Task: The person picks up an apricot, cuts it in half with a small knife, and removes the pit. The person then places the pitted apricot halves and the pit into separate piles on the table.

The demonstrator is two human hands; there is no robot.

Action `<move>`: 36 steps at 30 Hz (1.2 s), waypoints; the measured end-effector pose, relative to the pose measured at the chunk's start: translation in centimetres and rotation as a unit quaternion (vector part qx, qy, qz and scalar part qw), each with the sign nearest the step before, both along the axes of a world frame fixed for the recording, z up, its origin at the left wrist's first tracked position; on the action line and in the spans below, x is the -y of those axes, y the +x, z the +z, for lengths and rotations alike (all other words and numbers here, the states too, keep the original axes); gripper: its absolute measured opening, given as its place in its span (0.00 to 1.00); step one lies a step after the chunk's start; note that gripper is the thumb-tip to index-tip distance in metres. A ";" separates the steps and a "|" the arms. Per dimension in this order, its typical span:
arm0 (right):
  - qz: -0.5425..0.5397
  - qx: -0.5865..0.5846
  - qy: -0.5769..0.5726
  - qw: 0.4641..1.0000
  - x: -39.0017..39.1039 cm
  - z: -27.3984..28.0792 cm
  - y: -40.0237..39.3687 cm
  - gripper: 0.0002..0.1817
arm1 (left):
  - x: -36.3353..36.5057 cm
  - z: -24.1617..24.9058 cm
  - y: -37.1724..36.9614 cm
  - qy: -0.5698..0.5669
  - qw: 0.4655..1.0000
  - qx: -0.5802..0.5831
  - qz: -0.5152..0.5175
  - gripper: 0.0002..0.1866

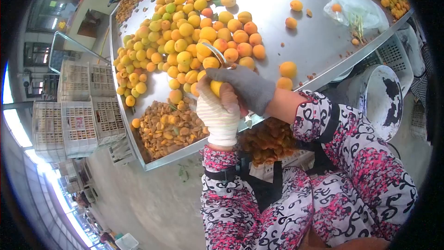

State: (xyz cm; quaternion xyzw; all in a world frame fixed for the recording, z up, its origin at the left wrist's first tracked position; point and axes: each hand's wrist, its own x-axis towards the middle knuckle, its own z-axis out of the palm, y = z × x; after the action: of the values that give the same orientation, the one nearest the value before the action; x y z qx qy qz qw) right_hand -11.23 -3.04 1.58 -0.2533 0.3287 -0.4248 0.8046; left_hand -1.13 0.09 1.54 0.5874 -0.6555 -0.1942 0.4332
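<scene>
My left hand (pixel 218 113), in a white striped glove, is closed around a yellow apricot (pixel 216 88). My right hand (pixel 249 85), in a grey glove, presses against it from the right. From the top of the right hand sticks out a tool with a curved metal blade (pixel 216 54); its handle is mostly hidden in the grip. Just beyond both hands lies a heap of whole apricots (pixel 185 30) on a metal table (pixel 277 23). Left of my left hand, at the table's near corner, is a pile of brown pits and orange bits (pixel 169 127).
Below the table edge stands a crate of orange-brown apricot pieces (pixel 268 141). A plastic bag (pixel 356 7) lies at the table's right side. A worn round white pan (pixel 383 102) stands at the right. Stacked plastic crates (pixel 78 120) are on the left floor.
</scene>
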 end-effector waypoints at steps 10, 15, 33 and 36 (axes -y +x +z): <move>-0.195 -0.202 -0.404 0.871 0.3 -2.1 1.5 0.15 | 0.1 -1.5 0.2 0.013 0.997 -0.069 0.020 0.16; -0.052 -0.291 -0.401 0.867 0.5 -1.5 -0.3 0.10 | 0.2 -0.6 0.4 -0.070 0.996 0.049 -0.014 0.17; -0.191 -0.346 -0.165 0.904 1.1 -0.7 1.1 0.18 | 1.4 -2.1 -0.6 0.000 0.996 -0.092 -0.003 0.16; -0.176 -0.386 -0.183 0.887 1.2 -0.7 1.5 0.20 | 0.8 -2.4 1.2 0.096 0.986 -0.137 -0.024 0.19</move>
State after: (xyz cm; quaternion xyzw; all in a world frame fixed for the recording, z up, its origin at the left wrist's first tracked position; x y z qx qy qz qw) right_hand -9.71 -4.23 0.91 -0.4781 0.5688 -0.4805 0.4659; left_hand 0.04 -0.68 -0.89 0.5783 -0.5819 -0.3450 0.4561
